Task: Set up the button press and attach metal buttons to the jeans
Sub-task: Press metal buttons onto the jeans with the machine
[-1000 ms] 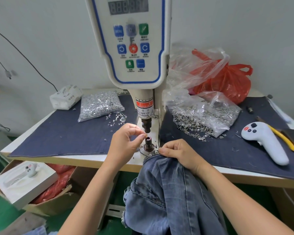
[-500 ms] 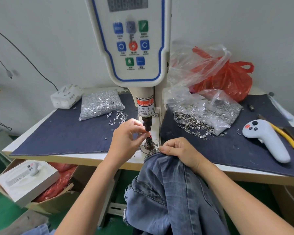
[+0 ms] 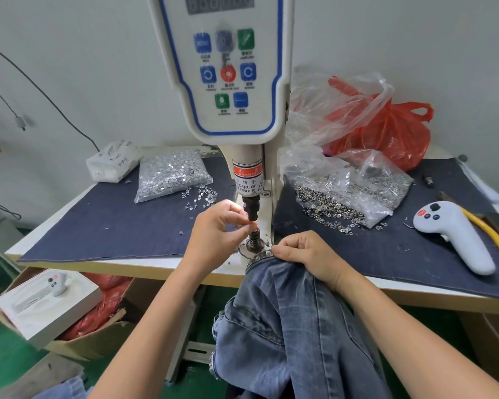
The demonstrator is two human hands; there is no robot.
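My left hand (image 3: 218, 227) is up at the button press (image 3: 228, 82), fingertips pinched together over the lower die (image 3: 254, 239), right under the upper punch (image 3: 252, 210). Something small is caught between thumb and forefinger — it glows red in the machine's light, and I cannot tell what it is. My right hand (image 3: 303, 253) sits just right of the die, fingers curled and gripping the waistband of the jeans (image 3: 288, 326), whose edge lies against the die's base plate while the rest hangs down off the front of the tabletop (image 3: 156, 269).

Left of the press, on the dark denim mat (image 3: 121, 226), lies a clear bag of silvery tacks (image 3: 172, 174), with a few loose ones scattered between it and the press. Farther left of that bag sits a white tissue pack (image 3: 114, 159). Right of the press an open plastic bag spills metal buttons (image 3: 329, 203) onto the mat — behind it, a red plastic bag (image 3: 392, 133). Well right of the press lies a white handheld controller (image 3: 452, 234), with yellow-handled pliers (image 3: 484, 228) just beyond it.
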